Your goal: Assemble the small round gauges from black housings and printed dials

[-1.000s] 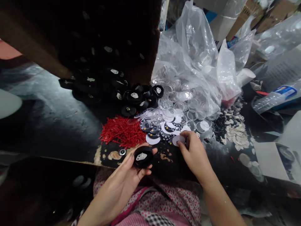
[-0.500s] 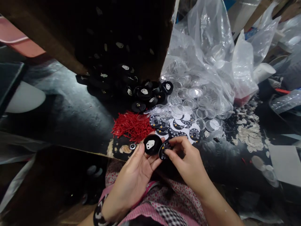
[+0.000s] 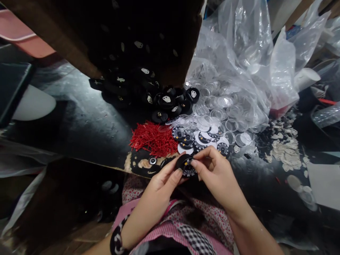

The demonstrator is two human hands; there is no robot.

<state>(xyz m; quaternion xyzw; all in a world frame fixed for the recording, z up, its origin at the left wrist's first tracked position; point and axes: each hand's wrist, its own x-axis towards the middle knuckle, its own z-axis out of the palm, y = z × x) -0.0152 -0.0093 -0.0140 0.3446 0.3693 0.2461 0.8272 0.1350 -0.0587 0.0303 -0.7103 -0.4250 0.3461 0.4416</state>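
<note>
My left hand (image 3: 161, 186) is closed round a black round gauge case (image 3: 180, 162), thumb on its near edge. Between the thumb and fingers of my right hand (image 3: 218, 182) is a black printed dial disc (image 3: 189, 169), held over the open face of the case. The dial covers most of the inside of the case, so whether it is seated cannot be seen. Just beyond my hands lie loose printed dials (image 3: 203, 138), some with their white backs up. To their left is a heap of thin red pointers (image 3: 153, 139).
Black cases (image 3: 166, 100) spill from a dark carton (image 3: 190, 46). Clear round covers (image 3: 217, 114) lie by a plastic bag (image 3: 245, 46). Small pale plates (image 3: 285, 154) are heaped at right, near a white card (image 3: 325, 184). A small ring (image 3: 152, 161) sits near the table's front edge.
The dial has moved left from beside the case to over its face, covering the white plate inside. My left fingers have closed round the case, which is now turned.
</note>
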